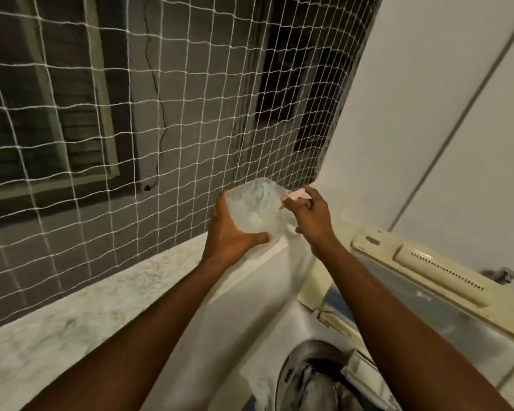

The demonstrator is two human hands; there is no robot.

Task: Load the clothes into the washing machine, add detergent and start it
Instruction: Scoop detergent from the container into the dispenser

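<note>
My left hand [232,232] grips a clear plastic jar [257,207] from below and behind, holding it tilted above the ledge. My right hand [307,213] pinches a small pink piece [294,196] at the jar's mouth; whether it is a cap or a scoop is unclear. The top-loading washing machine [279,292] lies below my arms with its lid [428,295] raised to the right. Grey clothes [318,384] sit in the open drum at the bottom edge.
A marbled stone ledge [86,307] runs along the left. A white net [175,114] covers the opening behind it. A white wall [428,114] with a thin pipe stands to the right, and a tap [499,274] sits behind the lid.
</note>
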